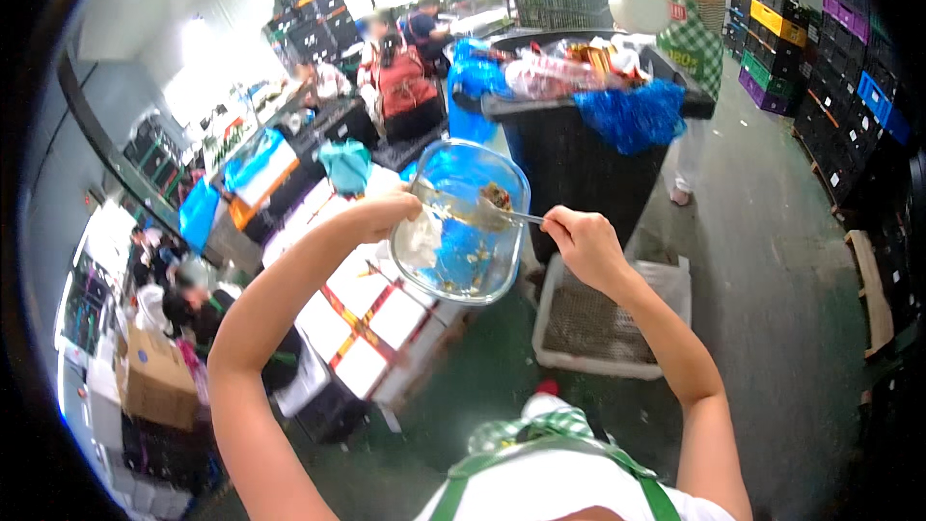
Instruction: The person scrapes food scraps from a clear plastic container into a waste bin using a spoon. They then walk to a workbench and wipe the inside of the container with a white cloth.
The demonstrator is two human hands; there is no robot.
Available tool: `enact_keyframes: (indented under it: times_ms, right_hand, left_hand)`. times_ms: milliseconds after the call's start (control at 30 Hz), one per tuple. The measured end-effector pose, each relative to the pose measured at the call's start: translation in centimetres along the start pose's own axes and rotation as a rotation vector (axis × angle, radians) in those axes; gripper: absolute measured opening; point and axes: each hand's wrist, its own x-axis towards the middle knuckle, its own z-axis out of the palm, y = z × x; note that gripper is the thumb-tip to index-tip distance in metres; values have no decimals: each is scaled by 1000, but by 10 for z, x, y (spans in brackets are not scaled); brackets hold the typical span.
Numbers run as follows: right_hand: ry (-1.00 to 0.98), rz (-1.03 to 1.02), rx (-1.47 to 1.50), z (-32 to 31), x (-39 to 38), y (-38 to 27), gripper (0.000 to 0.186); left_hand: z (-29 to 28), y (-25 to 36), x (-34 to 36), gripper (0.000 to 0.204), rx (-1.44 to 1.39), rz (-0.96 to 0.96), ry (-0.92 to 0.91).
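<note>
My left hand (394, 210) is closed on the rim of a clear container (470, 273) smeared with food scraps, which it holds out tilted. A crumpled white item (421, 239) is by those fingers; I cannot make out whether it is paper. My right hand (577, 236) grips the handle of a metal spoon (524, 217), whose head is over the container beside a clump of food (495, 197). Just beyond stands a black bin (540, 154) heaped with rubbish and blue plastic (627, 119). White foam boxes (352, 347) with taped lids sit below left.
A mesh-bottomed white crate (612, 323) lies on the floor below the bin. A co-worker (690, 48) in a checked apron holds a white container behind it. Other people (400, 77) are at the left and back. Stacked crates (830, 87) and a wooden pallet (868, 294) line the right.
</note>
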Motion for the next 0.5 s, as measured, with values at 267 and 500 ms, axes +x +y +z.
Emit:
enact_keyframes:
  times_ms: [267, 500]
  right_hand:
    - [-13, 127, 105, 39, 202, 68, 21]
    - [70, 213, 5, 69, 352, 156, 20]
  left_hand:
    - [-114, 112, 199, 34, 574, 69, 89]
    - [-169, 225, 400, 19, 1100, 396, 151]
